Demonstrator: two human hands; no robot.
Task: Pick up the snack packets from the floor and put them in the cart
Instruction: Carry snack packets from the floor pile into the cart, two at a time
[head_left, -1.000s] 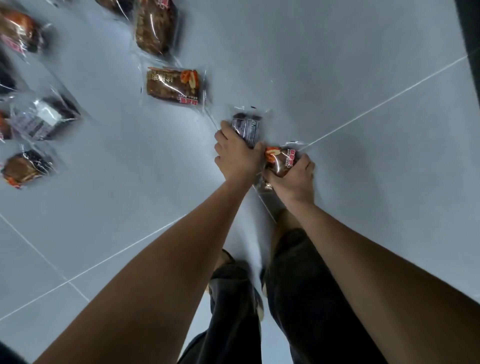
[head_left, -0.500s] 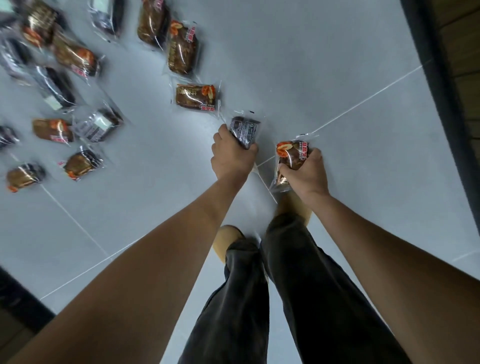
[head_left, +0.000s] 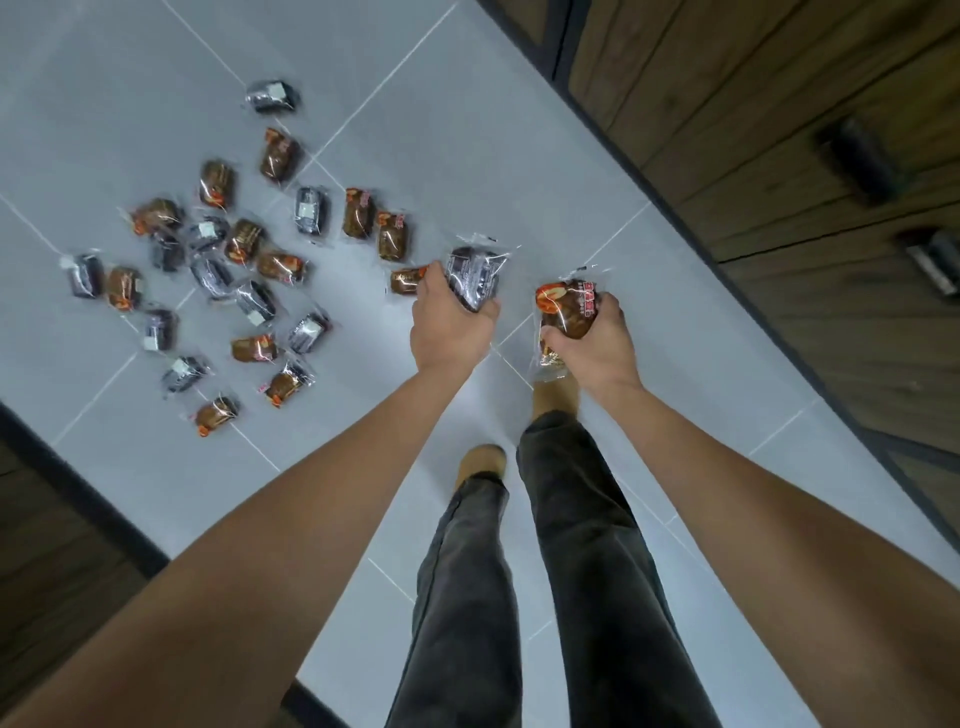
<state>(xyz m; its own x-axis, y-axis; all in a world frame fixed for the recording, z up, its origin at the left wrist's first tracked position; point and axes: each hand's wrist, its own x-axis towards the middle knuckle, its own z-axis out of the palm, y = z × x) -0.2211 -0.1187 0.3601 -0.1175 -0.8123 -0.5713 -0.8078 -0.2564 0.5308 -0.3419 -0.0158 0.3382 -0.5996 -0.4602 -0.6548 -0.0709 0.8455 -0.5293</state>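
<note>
The left hand grasps a dark purple-black snack packet sealed in clear, crinkled plastic wrap, with the fingers curled round its lower end. The right hand grasps a brown snack packet in the same clear wrap, printed with an orange-red label. Both packets are held above the pale grey tiled floor. Other brown and dark scattered packets lie on the tiles to the left.
</note>
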